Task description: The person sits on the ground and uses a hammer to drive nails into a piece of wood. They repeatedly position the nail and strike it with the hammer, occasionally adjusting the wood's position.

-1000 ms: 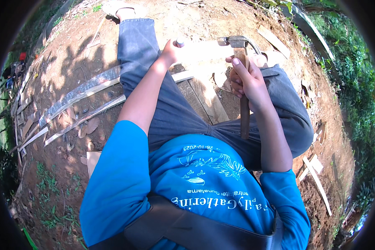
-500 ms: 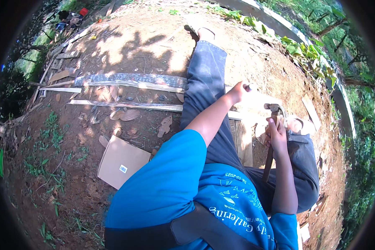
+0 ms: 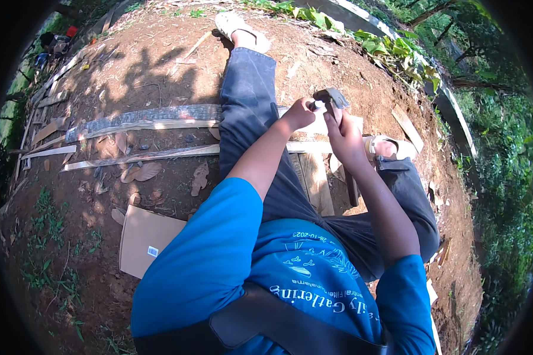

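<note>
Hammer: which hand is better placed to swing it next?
The right hand, I'd judge: it grips the hammer below its head. The left hand seems taken up with a small, bright-ended thing close to that head.

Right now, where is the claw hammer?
In the head view, the claw hammer is above and right of the picture's centre, gripped in the right hand, its head close to the left hand.

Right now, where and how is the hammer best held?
Probably by the hammer's handle, from the person's right: it is a long, slim shaft running from the metal head toward the person, and the left hand sits close to the head's left. The right hand grips it so.
</note>
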`<state>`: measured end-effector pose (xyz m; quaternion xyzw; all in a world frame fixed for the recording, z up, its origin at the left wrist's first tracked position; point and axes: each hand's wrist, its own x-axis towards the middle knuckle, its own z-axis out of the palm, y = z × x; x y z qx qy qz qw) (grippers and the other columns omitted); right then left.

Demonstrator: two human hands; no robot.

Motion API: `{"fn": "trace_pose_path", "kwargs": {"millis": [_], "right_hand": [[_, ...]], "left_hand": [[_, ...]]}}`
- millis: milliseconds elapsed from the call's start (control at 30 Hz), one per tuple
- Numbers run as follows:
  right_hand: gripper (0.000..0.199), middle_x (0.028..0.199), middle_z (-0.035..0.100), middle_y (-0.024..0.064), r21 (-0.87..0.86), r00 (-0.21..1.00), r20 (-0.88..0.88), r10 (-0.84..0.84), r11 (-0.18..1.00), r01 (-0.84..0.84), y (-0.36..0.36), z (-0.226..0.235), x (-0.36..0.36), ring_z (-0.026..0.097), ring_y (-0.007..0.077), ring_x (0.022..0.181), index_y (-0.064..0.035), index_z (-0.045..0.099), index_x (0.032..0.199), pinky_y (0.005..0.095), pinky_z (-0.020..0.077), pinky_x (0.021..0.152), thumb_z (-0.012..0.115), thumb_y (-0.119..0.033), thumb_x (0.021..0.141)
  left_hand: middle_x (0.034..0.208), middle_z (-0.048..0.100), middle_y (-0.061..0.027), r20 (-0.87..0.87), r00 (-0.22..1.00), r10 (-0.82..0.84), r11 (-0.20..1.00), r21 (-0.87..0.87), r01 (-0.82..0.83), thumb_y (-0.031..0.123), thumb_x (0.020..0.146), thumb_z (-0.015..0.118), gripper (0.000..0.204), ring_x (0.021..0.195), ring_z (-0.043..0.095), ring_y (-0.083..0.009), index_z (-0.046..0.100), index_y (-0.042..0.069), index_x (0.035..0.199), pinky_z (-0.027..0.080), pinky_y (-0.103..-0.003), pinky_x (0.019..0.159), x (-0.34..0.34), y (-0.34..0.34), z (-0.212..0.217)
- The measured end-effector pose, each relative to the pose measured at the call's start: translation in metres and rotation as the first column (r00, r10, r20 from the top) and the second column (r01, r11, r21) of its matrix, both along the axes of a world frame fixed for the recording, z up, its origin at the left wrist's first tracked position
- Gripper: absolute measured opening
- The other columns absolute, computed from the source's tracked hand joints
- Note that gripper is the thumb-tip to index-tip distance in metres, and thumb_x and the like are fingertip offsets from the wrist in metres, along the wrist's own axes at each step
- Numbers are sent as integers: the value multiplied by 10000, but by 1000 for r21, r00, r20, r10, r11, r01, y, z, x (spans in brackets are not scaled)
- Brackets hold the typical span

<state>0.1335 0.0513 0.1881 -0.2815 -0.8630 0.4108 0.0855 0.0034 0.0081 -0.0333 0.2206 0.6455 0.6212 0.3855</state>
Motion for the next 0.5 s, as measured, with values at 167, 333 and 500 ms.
{"fn": "trace_pose_path", "kwargs": {"millis": [167, 333, 500], "right_hand": [[348, 668, 483, -29, -192, 980, -142, -140, 975, 112, -4, 76, -8, 393, 59, 522, -8, 581, 1122, 252, 316, 474, 567, -341, 1024], [377, 649, 432, -43, -322, 868, -461, -184, 946, 29, -19, 130, -16, 364, 36, 496, 12, 542, 1153, 219, 286, 446, 536, -347, 1040], [446, 861, 663, 252, -103, 954, 280, -106, 985, 139, 24, 2, 20, 671, 383, 835, 14, 566, 1245, 460, 493, 820, 585, -348, 984]], "left_hand": [[647, 545, -4, 2, 972, -234, 971, -39, 234, 196, 879, 688, 295, 640, 474, -75, 528, 31, 693, 421, -290, 598, 3, 1, 19], [620, 535, -29, 10, 984, -181, 983, -21, 181, 264, 879, 682, 350, 619, 455, -80, 522, 18, 687, 417, -316, 595, -6, 3, -8], [785, 718, -162, -260, 920, -292, 939, -263, 223, 266, 863, 663, 274, 677, 604, -151, 703, -5, 850, 487, -391, 672, 11, 13, 46]]}}
